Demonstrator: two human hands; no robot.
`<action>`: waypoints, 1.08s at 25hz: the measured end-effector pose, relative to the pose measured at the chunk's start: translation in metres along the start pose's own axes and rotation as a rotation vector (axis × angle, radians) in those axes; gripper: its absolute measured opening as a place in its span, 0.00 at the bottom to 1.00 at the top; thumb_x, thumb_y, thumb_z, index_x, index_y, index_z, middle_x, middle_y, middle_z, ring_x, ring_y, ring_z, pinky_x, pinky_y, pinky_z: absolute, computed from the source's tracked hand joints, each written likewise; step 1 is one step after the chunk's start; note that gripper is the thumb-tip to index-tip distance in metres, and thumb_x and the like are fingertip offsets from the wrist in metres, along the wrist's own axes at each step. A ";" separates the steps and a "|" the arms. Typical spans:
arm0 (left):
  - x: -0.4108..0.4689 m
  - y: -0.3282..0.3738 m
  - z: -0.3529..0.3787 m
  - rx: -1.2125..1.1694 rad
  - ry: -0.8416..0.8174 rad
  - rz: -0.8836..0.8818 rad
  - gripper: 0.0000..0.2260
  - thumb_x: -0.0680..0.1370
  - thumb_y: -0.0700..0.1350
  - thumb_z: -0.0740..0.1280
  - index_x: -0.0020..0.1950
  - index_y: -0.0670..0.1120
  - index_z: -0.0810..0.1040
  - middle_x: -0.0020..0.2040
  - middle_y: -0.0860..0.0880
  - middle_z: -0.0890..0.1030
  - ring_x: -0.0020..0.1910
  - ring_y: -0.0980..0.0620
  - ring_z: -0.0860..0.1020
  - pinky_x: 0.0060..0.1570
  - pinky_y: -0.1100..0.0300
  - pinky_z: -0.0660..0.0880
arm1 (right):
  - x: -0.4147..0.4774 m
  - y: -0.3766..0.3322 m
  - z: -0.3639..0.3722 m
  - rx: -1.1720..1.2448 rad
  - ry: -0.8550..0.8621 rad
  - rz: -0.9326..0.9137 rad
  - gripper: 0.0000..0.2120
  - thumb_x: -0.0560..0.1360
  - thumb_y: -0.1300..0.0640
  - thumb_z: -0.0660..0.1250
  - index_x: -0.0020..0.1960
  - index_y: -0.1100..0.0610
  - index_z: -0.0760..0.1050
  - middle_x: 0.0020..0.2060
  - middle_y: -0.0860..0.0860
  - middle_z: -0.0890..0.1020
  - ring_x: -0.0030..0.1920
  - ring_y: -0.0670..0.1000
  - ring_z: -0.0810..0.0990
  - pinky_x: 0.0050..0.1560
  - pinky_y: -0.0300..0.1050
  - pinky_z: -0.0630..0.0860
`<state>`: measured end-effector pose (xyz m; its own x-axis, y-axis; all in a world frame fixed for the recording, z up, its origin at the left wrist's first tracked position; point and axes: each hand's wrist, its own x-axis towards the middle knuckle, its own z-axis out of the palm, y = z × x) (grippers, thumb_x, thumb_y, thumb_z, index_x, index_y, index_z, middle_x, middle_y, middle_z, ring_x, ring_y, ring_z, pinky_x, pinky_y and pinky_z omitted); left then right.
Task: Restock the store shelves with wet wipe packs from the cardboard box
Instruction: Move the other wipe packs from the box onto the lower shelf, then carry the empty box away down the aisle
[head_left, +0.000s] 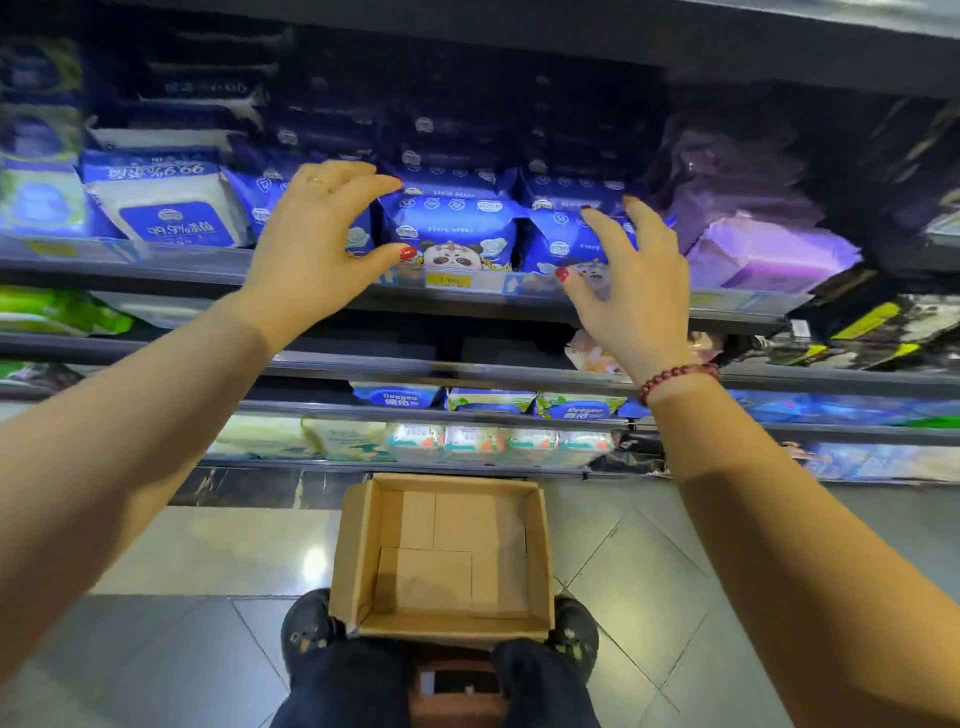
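Brown cardboard box sits on the tiled floor between the person's shoes, open side up, nothing in it but the bare bottom flaps, so the supply looks used up. Task item is on the shelf: blue plastic wet wipe packs with a panda print stand in a front row on the grey shelf ledge, more blue packs stacked behind and above, dim back there so no count. Left hand is up at the row, fingers and thumb spread in a loose C in front of the packs, nothing clamped in it. Right hand has splayed fingers at the rightmost blue pack, released, not grasping; actual contact is unclear. Violet soft packs sit just to the right. My read: restock essentially done, what's left is squaring up the front row and removing the box.
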<state>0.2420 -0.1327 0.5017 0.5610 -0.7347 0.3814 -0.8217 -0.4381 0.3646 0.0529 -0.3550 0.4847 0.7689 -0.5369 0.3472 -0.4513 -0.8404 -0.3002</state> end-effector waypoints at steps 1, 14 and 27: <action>-0.012 0.002 -0.006 -0.029 0.016 -0.017 0.24 0.75 0.48 0.71 0.69 0.46 0.72 0.67 0.43 0.74 0.67 0.43 0.68 0.67 0.55 0.64 | -0.010 0.003 -0.005 -0.004 0.021 -0.014 0.26 0.75 0.48 0.66 0.72 0.51 0.68 0.73 0.57 0.64 0.72 0.59 0.63 0.66 0.57 0.65; -0.312 -0.027 0.093 0.010 -0.358 -0.600 0.25 0.71 0.42 0.75 0.67 0.42 0.74 0.65 0.41 0.75 0.63 0.38 0.70 0.64 0.48 0.66 | -0.234 0.089 0.107 0.121 -0.458 0.191 0.29 0.72 0.53 0.70 0.71 0.55 0.67 0.69 0.59 0.68 0.67 0.62 0.68 0.65 0.57 0.69; -0.469 -0.095 0.325 -0.044 -0.620 -0.988 0.38 0.74 0.51 0.72 0.77 0.60 0.53 0.79 0.47 0.53 0.76 0.43 0.54 0.69 0.43 0.61 | -0.440 0.148 0.341 0.180 -0.788 0.810 0.40 0.73 0.55 0.67 0.76 0.41 0.48 0.72 0.57 0.61 0.69 0.61 0.65 0.66 0.55 0.69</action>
<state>0.0239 0.0853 0.0125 0.7995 -0.2163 -0.5603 -0.0439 -0.9515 0.3046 -0.1980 -0.2176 -0.0156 0.3808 -0.6669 -0.6405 -0.9210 -0.2120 -0.3269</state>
